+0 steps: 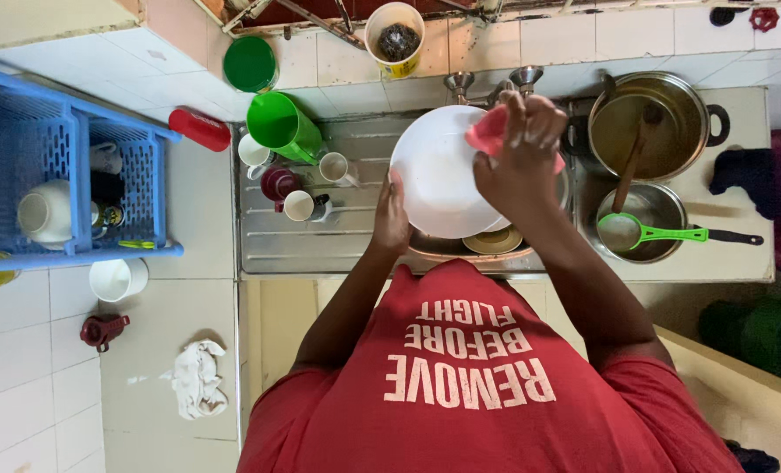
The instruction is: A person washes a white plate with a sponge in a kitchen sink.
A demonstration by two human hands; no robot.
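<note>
While the left hand (391,216) grips the white plate's (438,175) edge, the right hand (520,144) presses a pink sponge (488,131) onto it

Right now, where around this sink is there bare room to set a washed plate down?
Bare steel shows on the draining board in front of the cups, toward the counter edge. Its back is crowded by the green jug and mugs. Right of the sink, two pots fill the counter. The left hand and right hand hold the white plate.

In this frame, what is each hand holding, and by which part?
The left hand grips the white plate at its lower left rim. The right hand presses a pink sponge against the plate's upper right edge.
</note>
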